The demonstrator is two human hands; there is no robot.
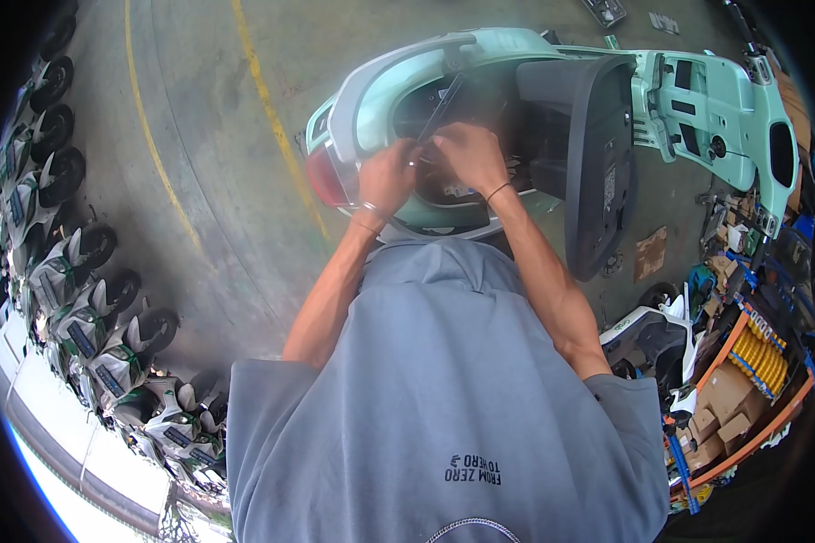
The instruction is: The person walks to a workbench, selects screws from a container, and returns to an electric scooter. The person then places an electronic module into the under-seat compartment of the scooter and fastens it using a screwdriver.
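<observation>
A mint-green scooter body (507, 41) lies ahead of me, with its dark seat (599, 172) swung up to the right. My left hand (388, 178) is closed over the open under-seat compartment (439, 195), fingers pinched near its left side. Beside it, my right hand (469, 156) is also closed, its fingertips close to the left ones. A slim dark bar (444, 104) slants up from between them, its lower end at my left fingers. What the right fingers grip is hidden, and the area is hazy.
A red tail light (324, 177) sits at the scooter's rear, on the left. Rows of parked motorbikes (91, 335) line the far left. At lower right, an orange-framed rack (743, 425) holds cardboard boxes and yellow coils. A cardboard piece (650, 253) lies on the floor.
</observation>
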